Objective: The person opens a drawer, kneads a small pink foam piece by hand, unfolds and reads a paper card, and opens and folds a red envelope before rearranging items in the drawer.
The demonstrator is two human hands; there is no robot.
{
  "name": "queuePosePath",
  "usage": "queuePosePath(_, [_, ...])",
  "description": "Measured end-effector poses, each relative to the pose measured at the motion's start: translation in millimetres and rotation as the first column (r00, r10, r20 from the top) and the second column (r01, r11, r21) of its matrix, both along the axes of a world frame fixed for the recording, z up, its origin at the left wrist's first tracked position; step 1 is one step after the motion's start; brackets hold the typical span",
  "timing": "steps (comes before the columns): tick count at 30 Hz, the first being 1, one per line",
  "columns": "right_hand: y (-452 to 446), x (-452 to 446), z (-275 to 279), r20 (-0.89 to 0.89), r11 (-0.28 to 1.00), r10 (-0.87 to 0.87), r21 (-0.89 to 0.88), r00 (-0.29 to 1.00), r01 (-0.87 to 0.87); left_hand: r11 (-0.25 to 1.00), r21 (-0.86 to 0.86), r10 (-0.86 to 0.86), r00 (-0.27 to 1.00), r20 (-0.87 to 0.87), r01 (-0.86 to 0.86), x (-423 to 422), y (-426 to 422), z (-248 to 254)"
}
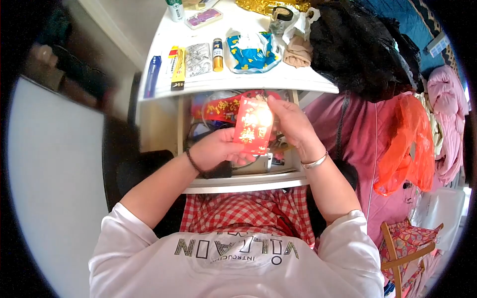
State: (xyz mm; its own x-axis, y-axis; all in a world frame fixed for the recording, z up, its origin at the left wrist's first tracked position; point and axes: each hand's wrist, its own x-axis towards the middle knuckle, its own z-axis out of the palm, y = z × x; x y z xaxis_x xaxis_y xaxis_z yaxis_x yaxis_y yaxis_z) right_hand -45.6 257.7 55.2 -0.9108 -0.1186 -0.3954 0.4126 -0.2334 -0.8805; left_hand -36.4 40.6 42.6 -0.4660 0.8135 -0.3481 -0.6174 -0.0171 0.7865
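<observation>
A red envelope [247, 140] with gold lettering is held up over an open drawer [208, 187]; bright glare covers its upper right part. My left hand [218, 147] grips its lower left edge, thumb on the front face and fingers behind. On the upper right edge, my right hand [290, 119] pinches it with the thumb in front; the other fingers are partly hidden. Below in the drawer lies another red packet [213, 110] with gold characters, among cables and small items that I cannot make out.
On the white tabletop [208, 83] stand a yellow box [178, 64], a gold-capped tube [217, 54], a blue tissue pack [252, 52] and a lidded jar [281, 21]. At right are a black plastic bag [362, 49], a red plastic bag [407, 144] and a folding stool [405, 248].
</observation>
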Motion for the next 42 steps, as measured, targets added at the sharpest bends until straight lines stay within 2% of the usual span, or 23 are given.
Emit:
queuePosePath(9, [-4, 0, 1, 0.009, 0.998, -0.049, -0.029, 0.999, 0.049, 1.000, -0.015, -0.015, 1.000, 0.005, 0.015, -1, 0, 1])
queuePosePath(12, [0, -1, -3, 0.001, 0.999, -0.002, -0.032, 1.000, 0.002, 0.999, -0.023, -0.028, 1.000, 0.000, 0.028, -1, 0, 0])
queuePosePath(17, [-6, 0, 2, 0.012, 0.998, -0.064, 0.015, 0.998, 0.063, 1.000, -0.014, -0.011, 1.000, 0.008, 0.011, -1, 0, 4])
queuePosePath(23, [4, -2, -7, 0.027, 0.999, 0.034, -0.027, 0.999, -0.033, 1.000, -0.018, -0.016, 1.000, -0.004, 0.016, -1, -1, 3])
queuePosePath(27, [3, -2, -6, 0.021, 0.999, 0.032, -0.042, 0.999, -0.031, 1.000, -0.015, -0.025, 1.000, -0.003, 0.025, -2, -1, 2])
queuePosePath(29, [-3, -1, -1, 0.005, 0.999, -0.035, -0.039, 0.999, 0.035, 1.000, -0.006, -0.029, 0.999, -0.013, 0.029, -1, -1, 1])
queuePosePath(35, [-2, -1, -2, -0.014, 1.000, -0.023, -0.015, 1.000, 0.023, 1.000, -0.009, 0.010, 0.997, 0.078, -0.010, -2, 0, 5])
queuePosePath(42, [-2, 1, 1, -0.024, 1.000, -0.013, -0.017, 1.000, 0.013, 0.999, -0.031, 0.019, 0.999, 0.045, -0.017, -2, 0, 5])
